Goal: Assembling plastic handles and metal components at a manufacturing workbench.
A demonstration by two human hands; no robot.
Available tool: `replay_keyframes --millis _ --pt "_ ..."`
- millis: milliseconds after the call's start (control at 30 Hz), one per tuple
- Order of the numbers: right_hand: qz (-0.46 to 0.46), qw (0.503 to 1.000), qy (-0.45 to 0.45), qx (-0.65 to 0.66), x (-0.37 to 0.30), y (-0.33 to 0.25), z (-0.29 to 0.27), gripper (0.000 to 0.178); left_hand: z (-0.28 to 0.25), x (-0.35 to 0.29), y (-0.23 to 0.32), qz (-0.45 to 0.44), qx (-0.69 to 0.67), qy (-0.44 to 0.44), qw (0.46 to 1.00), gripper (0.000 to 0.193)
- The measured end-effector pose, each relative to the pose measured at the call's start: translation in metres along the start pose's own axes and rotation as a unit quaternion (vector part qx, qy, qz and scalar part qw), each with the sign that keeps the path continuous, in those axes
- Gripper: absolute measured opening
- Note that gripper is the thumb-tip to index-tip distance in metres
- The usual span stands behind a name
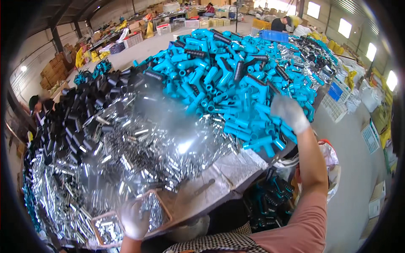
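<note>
My left hand, in a white glove, is over a shallow tray with an orange rim. Its fingers are curled together; whatever is between them is too small to make out. Small shiny metal parts fill the tray's compartments. Stretched far out to the right, my right hand, gloved in white too, reaches onto a heap of turquoise plastic handles, some with black ribbed grips. A black grip shows right beside its fingers. Those fingers are blurred and partly hidden, so their hold is unclear.
Loose metal parts cover the table's middle, with black plastic tubes behind at left. The pale table edge runs before me. Below it sits a container of black-and-turquoise handles. A blue crate stands beyond; other people work farther off.
</note>
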State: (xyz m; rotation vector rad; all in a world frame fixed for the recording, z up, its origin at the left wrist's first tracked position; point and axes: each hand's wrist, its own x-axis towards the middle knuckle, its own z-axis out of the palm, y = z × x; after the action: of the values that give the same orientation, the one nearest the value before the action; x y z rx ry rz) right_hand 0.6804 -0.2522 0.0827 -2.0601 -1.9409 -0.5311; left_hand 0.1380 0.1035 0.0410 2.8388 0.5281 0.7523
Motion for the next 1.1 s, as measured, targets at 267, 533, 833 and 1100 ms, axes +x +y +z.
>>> replay_keyframes --millis 267,533,833,1100 --pt "0.540 0.636 0.364 0.414 0.085 0.203 0.078 0.074 0.004 -0.092 -0.033 -0.185 0.055 0.010 0.981 0.035" --pt "0.382 0.659 0.259 0.594 0.166 0.186 0.113 0.060 0.022 -0.109 -0.038 -0.229 0.030 0.001 0.973 0.036" --pt "0.433 0.747 0.264 0.429 0.234 0.103 0.131 0.042 0.015 -0.090 -0.025 -0.192 0.065 -0.013 0.979 0.042" --pt "0.337 0.828 0.245 0.376 0.295 0.020 0.138 0.061 0.038 -0.049 0.010 -0.049 -0.012 0.046 0.998 0.052"
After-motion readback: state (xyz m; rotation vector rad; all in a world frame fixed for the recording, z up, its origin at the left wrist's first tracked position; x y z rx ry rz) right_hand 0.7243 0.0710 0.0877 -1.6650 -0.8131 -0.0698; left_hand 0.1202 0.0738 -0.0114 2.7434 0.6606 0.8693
